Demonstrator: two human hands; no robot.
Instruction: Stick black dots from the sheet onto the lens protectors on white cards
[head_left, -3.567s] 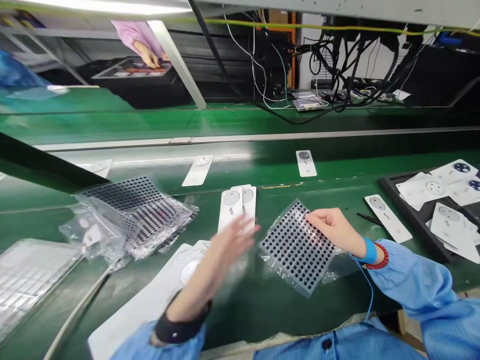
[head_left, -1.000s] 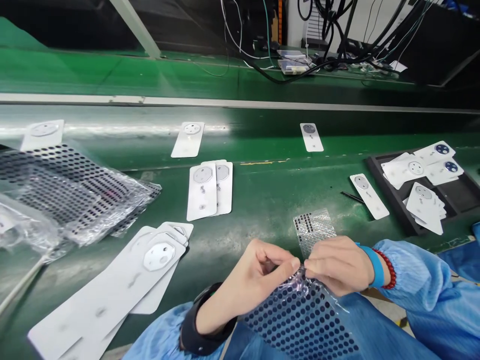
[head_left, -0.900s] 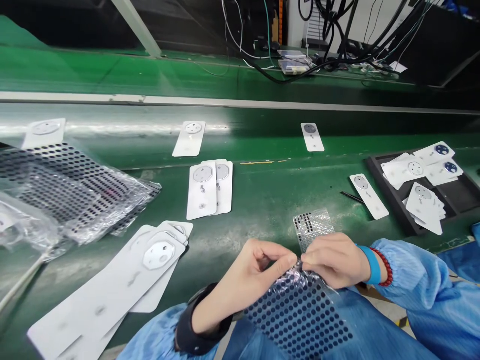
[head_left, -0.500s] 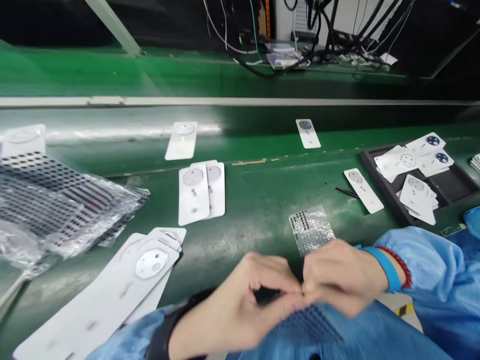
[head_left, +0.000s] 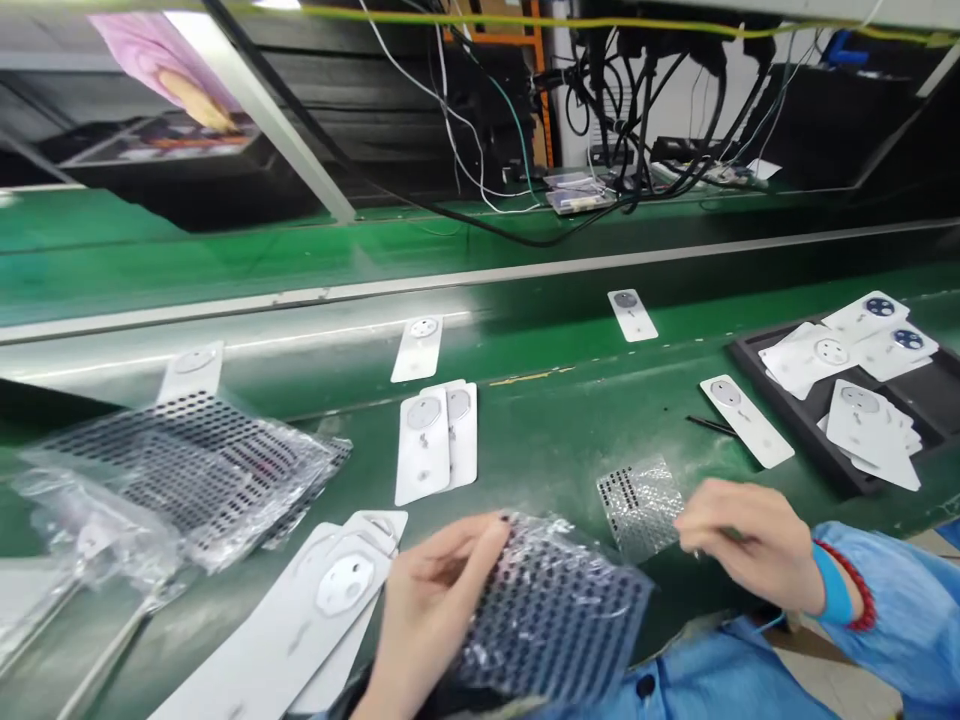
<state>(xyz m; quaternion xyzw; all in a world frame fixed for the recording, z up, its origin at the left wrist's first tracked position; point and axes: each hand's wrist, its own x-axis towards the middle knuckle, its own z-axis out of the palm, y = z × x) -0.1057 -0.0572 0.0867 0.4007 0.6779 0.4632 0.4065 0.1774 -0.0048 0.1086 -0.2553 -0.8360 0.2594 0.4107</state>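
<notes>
My left hand [head_left: 442, 600] pinches the top left corner of a clear plastic sheet [head_left: 562, 610] covered in rows of black dots. The sheet hangs slanted over my lap, slightly blurred. My right hand [head_left: 742, 545] is apart from it, fingers curled and thumb against the fingertips; whatever is between them is too small to make out. Those fingertips are at the right edge of a smaller clear sheet [head_left: 641, 505], lying on the bench with black dots left on its left part. I cannot tell whether they touch it.
White cards with round camera-like discs lie about: a large stack [head_left: 292, 610], a pair [head_left: 424, 450], and a single card [head_left: 746, 420] beside black tweezers [head_left: 711, 425]. A black tray [head_left: 795, 425] holds more cards. Dotted sheets in plastic [head_left: 225, 470] lie left. Another person's hand [head_left: 196, 100] shows beyond.
My hands, joined at the fingertips before, have moved apart. The dotted sheet has come up into view in my left hand; my right hand has moved right. The view has tilted up.
</notes>
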